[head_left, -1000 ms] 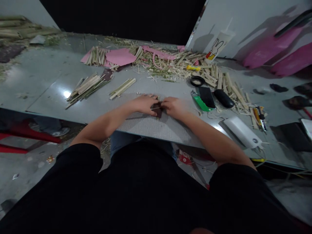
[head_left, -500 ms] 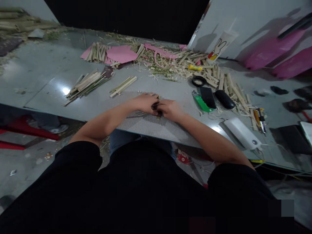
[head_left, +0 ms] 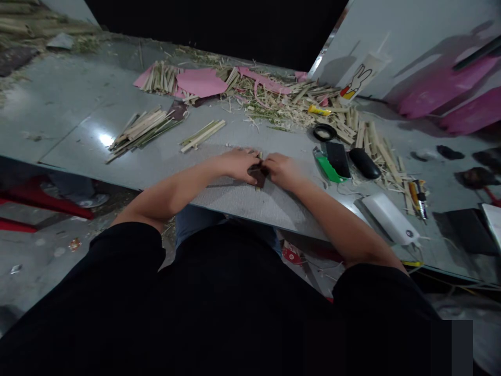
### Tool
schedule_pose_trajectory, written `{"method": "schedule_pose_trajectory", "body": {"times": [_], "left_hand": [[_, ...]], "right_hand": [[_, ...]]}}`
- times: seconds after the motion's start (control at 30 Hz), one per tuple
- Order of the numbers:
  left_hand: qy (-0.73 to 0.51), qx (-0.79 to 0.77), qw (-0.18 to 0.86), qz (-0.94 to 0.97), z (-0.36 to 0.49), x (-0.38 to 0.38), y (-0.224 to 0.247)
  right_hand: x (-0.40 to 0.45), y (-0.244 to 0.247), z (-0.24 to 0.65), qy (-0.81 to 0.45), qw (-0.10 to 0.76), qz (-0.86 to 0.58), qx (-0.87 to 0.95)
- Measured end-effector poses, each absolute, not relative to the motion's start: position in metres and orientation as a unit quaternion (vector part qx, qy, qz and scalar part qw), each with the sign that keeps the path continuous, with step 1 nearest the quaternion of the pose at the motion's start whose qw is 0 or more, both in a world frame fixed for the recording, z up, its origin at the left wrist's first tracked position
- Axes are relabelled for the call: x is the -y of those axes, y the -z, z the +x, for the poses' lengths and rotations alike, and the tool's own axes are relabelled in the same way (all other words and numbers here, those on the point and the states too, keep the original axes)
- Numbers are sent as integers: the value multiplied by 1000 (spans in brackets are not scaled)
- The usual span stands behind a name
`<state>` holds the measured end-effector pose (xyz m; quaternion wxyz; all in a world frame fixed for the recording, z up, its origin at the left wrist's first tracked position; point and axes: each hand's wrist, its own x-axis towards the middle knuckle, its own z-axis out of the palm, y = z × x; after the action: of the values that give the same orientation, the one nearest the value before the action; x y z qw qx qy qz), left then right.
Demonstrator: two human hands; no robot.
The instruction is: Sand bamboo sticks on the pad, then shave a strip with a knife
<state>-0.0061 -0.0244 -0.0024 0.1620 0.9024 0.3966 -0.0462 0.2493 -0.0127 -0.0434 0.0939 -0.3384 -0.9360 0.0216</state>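
Grey worktable (head_left: 66,112), set against a pale wall with a large black panel (head_left: 219,31) at its back. Head view: the person works at the near edge, arms in black short sleeves. From where I stand, the dark brown piece (head_left: 257,181) lies on the table directly in front of the torso, between the two hands; a thin pale strip (head_left: 261,155) shows at its far edge.

Left hand (head_left: 238,164): fingers curved over the brown piece, thumb set apart from them. Right hand (head_left: 284,169): fingertips drawn narrow at the right side of the same piece. I cannot tell whether either set of fingers grips the piece or only presses on it.

Left of the hands: two or more loose bamboo strips (head_left: 203,136), then a larger strip pile (head_left: 144,130). Beyond: torn pink paper (head_left: 201,82) and heaped shavings (head_left: 270,110).

Right of the hands: a black ring (head_left: 324,132), a black slab (head_left: 338,158) beside a green item (head_left: 329,169), a rounded black case (head_left: 365,163), a white device (head_left: 391,218) and a yellow-handled cutter (head_left: 413,192). At the wall: a rabbit-print cup (head_left: 358,81), tilted in view.
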Motion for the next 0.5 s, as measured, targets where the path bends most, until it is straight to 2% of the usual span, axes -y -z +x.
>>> {"method": "schedule_pose_trajectory", "body": {"times": [0.13,0.33,0.5], "left_hand": [[64,-405,157,899,-6,26,-1],[52,-408,159,898,-3,28,-1],[63,-405,160,898,-5,26,-1]], "right_hand": [[4,38,256,-14,104,-361,927],[21,47,240,-28,92,-313,945],[7,33,255,-11,92,-345,934]]}}
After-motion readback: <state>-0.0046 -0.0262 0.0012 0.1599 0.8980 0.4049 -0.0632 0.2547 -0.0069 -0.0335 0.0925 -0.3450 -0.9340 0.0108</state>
